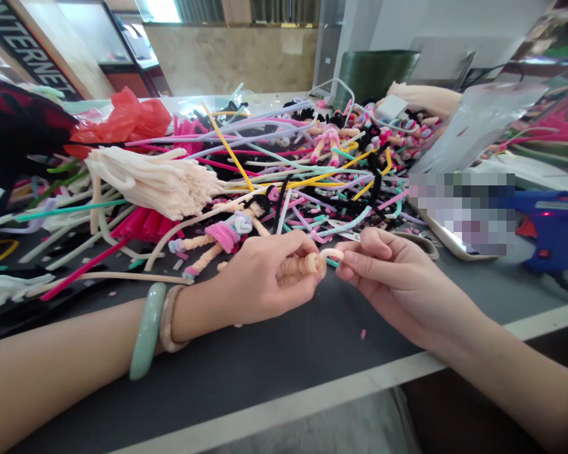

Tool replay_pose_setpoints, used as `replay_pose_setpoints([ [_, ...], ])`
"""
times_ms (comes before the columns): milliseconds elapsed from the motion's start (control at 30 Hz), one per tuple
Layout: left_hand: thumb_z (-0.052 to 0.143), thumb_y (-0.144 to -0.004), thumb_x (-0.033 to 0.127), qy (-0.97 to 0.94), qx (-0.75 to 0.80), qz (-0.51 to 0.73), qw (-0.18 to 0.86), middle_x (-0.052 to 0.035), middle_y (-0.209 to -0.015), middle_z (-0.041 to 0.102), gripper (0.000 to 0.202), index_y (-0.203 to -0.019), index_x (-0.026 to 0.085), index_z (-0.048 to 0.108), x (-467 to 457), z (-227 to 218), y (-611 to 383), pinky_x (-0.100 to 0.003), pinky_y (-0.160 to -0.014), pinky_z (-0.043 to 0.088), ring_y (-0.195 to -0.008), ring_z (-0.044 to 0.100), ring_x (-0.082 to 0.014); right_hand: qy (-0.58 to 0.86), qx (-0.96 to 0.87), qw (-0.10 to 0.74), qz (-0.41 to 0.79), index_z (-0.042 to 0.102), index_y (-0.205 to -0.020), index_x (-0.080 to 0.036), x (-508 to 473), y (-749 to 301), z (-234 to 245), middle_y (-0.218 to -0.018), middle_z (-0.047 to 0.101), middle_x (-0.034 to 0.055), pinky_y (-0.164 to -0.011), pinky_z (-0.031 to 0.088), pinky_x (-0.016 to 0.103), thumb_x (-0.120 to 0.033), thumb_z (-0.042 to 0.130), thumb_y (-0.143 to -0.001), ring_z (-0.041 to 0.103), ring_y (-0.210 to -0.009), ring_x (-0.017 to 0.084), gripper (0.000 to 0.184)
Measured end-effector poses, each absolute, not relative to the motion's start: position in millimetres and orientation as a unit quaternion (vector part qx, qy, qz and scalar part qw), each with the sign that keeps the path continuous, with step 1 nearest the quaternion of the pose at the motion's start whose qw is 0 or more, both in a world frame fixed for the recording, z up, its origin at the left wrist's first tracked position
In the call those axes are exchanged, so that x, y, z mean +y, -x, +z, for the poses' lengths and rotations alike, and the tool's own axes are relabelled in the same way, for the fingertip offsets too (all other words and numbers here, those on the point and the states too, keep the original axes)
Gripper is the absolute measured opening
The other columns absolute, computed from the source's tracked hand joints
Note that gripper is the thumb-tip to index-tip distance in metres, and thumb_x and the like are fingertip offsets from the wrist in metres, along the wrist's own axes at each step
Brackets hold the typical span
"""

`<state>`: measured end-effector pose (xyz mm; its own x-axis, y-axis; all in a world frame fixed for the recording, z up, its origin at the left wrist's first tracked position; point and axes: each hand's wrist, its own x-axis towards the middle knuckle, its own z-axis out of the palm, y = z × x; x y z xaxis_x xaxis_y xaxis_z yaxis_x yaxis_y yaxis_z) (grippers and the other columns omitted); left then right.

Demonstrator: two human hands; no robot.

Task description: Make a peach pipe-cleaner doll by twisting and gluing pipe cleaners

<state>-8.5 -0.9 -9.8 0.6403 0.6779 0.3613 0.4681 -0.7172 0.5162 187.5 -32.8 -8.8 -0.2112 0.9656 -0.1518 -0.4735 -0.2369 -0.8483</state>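
Left hand (pixel 260 280) and right hand (pixel 388 284) clenched on a peach pipe-cleaner coil (pixel 300 266)

Left grip wraps it, right grip pinches the loose end; a pipe-cleaner doll (pixel 227 233) lies just past the grip on the dark bench (pixel 227 353).

Pretty fiddly scene: the left hand (pixel 260 284) gripped a peach pipe cleaner coil (pixel 300 266), the right hand (pixel 388 284) pinched its end, and a pipe-cleaner doll (pixel 222 233) lay just beyond.

The 1 head-worn camera is looking forward and down across a dark worktable (pixel 227 359), facing away from the person. It is viewing from close behind the left hand (pixel 260 284) and right hand (pixel 397 284), keeping both within its single frame.
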Motion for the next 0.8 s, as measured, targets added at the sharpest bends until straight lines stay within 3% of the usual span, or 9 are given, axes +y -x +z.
replay_pose_setpoints([
  [267,0.061,-0.08,0.019,-0.9,0.296,0.27,0.172,0.0036,-0.078,0.063,0.012,-0.092,0.016,0.059,-2.4,-11.1,8.5,-0.017,-0.063,0.042,-0.066,0.056,-0.0073,0.36,-0.335,0.513,0.703,0.029,-0.058,-0.02,-32.3,-189.5,-10.8,-0.071,0.062,-0.0025,-0.061,0.046,0.018,-0.006,0.07,-0.075,0.057,-0.062,0.008,0.047],
  [800,0.063,-0.077,0.018,-0.897,0.293,0.278,0.181,0.0052,-0.07,0.057,0.011,-0.087,0.015,0.061,-2.6,-14.0,7.2,-0.017,-0.059,0.039,-0.059,0.049,-0.0053,0.365,-0.365,0.511,0.687,0.027,-0.053,-0.019,-33.9,-188.3,-10.6,-0.076,0.068,0.001,-0.063,0.047,0.02,-0.007,0.072,-0.073,0.058,-0.062,0.009,0.051],
])
